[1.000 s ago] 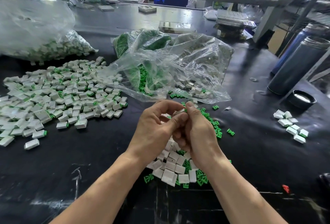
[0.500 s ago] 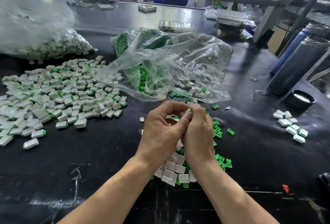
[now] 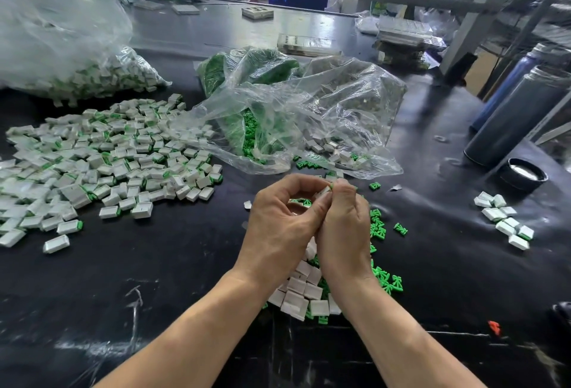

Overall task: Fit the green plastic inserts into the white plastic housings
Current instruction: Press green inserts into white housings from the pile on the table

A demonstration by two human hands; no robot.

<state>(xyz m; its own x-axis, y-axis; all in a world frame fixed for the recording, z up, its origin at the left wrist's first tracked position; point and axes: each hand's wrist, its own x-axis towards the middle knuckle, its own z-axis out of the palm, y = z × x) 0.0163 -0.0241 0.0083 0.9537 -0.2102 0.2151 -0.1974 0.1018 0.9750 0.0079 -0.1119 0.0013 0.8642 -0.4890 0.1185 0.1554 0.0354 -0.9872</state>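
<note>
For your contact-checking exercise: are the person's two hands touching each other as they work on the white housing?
Touching. The head view shows the left hand pressed against the right hand, with both sets of fingers meeting on the white housing with no gap visible.

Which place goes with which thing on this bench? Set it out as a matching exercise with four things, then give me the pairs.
Things
1. white housing
2. big pile of fitted pieces
3. black cap
4. red scrap

Places
A. near right of the table, alone
B. spread over the left side
C. pinched between the left hand and the right hand
D. at the foot of the dark flasks, right side

Pairs: 1-C, 2-B, 3-D, 4-A
</note>
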